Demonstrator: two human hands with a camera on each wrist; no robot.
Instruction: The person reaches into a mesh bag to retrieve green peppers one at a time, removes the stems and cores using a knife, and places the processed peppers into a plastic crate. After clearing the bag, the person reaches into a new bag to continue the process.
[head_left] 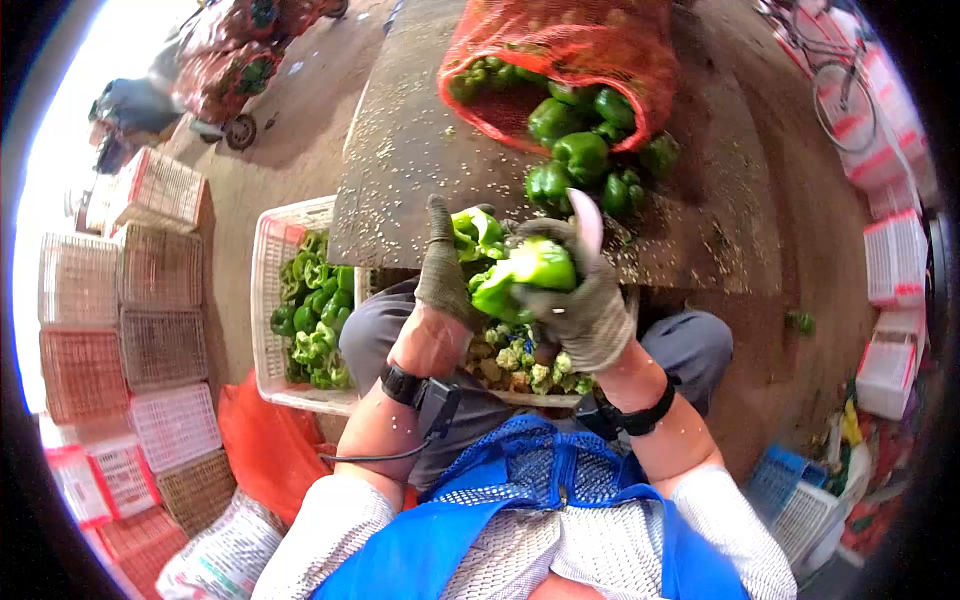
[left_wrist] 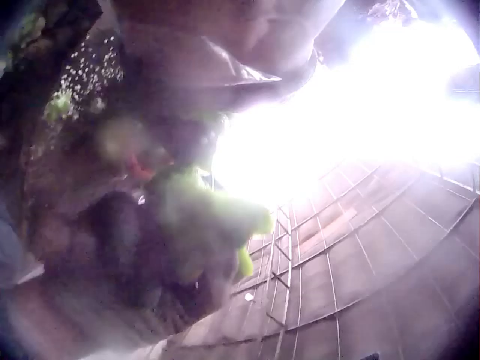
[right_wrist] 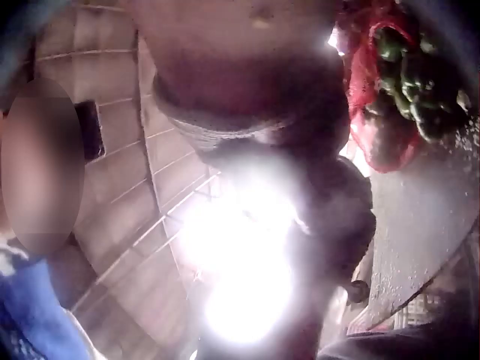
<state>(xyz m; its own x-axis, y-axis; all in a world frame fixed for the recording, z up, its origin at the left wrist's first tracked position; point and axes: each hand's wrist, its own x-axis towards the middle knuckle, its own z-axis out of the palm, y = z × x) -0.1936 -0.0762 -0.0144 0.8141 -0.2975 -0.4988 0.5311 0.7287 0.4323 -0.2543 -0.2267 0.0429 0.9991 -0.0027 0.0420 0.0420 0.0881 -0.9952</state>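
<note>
In the head view my gloved left hand [head_left: 446,268] holds a cut green pepper [head_left: 478,234], its thumb pointing up. My gloved right hand [head_left: 592,312] grips a knife with a pale curved blade [head_left: 587,222] standing up; its handle is hidden. A bright green pepper piece [head_left: 540,264] lies between the hands, against the right fingers. Whole peppers [head_left: 580,158] spill from a red mesh bag [head_left: 610,40] just beyond. Glare and blur cover much of both wrist views; pale green pepper [left_wrist: 199,217] shows beside the left hand.
A dark board [head_left: 400,150] strewn with seeds lies ahead. Left of the knees, a white crate [head_left: 268,350] holds cut peppers; pepper cores [head_left: 540,375] fill a container between the legs. Stacked crates [head_left: 165,345] stand at the far left, a blue crate [head_left: 782,485] at lower right.
</note>
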